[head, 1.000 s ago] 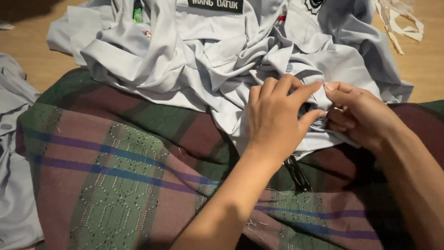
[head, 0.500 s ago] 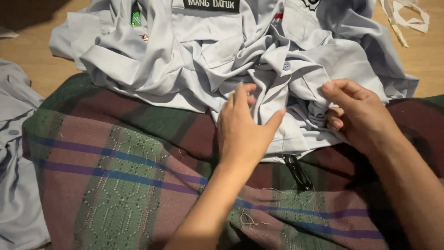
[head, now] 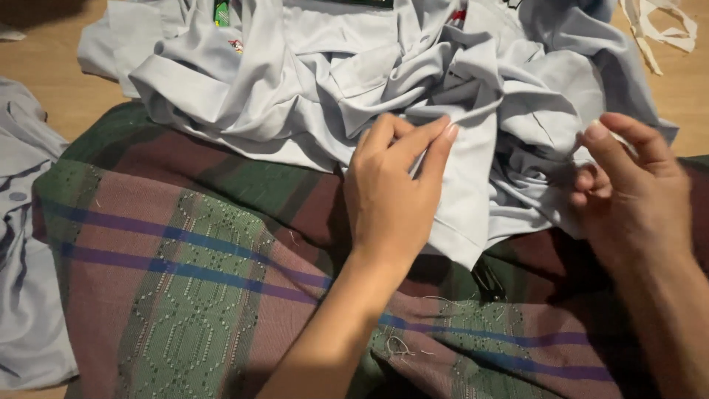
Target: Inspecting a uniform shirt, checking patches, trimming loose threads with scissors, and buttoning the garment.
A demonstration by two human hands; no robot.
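A crumpled pale grey-blue shirt (head: 310, 81) lies across a plaid cloth (head: 185, 266) of green, maroon and purple stripes. My left hand (head: 395, 196) rests on the shirt's lower part, fingers together, pinching a fold of the fabric near its hem. My right hand (head: 631, 185) is at the shirt's right side, thumb and fingers closed on a bunched bit of the same shirt. A dark slim object (head: 487, 281) peeks out on the plaid cloth under the shirt's hem; I cannot tell what it is.
Another pale grey garment (head: 22, 244) lies at the left edge. A wooden floor (head: 52, 81) shows at the top left and right. Strips of off-white cloth (head: 661, 29) lie at the top right corner.
My left hand has moved left and away from my right hand, pulling a fold of the shirt along. My right hand shifted right, still on the fabric.
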